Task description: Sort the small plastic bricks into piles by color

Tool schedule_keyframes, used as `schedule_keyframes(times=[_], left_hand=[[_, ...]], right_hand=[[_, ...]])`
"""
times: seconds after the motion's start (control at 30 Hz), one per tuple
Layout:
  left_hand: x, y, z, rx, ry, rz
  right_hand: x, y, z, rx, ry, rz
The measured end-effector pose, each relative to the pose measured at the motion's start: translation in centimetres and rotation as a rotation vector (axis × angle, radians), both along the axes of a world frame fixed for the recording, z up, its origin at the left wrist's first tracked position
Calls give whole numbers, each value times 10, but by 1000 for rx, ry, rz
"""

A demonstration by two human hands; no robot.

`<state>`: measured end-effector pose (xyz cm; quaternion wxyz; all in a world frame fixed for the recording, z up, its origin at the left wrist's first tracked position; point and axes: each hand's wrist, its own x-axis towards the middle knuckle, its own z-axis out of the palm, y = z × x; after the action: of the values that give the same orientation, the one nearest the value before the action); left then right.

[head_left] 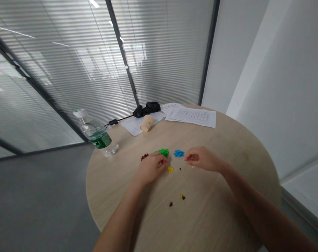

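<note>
I have the left hand (151, 167) low over the counter (208, 217), fingers curled, between the brown pieces (144, 157) and the yellow pieces (170, 169), with the green pieces (164, 152) just beyond; I cannot tell whether it grips anything. My right hand (202, 158) is curled just right of the blue pieces (179, 153), its grip equally unclear. Loose bits (170, 204) lie nearer the forearms. Farther out I see a cup (147, 122), printed sheets (194, 116) and a bottle (97, 134).
</note>
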<state>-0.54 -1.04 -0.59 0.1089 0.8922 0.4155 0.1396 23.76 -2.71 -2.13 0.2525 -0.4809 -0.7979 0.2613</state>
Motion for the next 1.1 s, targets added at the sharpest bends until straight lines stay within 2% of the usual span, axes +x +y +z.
schedule_keyframes(times=[0.07, 0.17, 0.27, 0.4, 0.77, 1.1], left_hand=[[0, 1, -1, -11, 25, 7], [-1, 1, -4, -51, 54, 12], [-2, 2, -6, -82, 75, 19], [-1, 3, -6, -93, 87, 38], [0, 0, -3, -74, 76, 54], [1, 0, -1, -75, 77, 64]], right_hand=[[-15, -12, 4, -70, 7, 212], [-33, -24, 4, -91, -17, 485], [-42, -26, -2, -125, -27, 617], [-42, -22, -7, -114, -72, 599], [-42, -23, -4, -154, -66, 633], [-44, -24, -5, -163, -94, 578]])
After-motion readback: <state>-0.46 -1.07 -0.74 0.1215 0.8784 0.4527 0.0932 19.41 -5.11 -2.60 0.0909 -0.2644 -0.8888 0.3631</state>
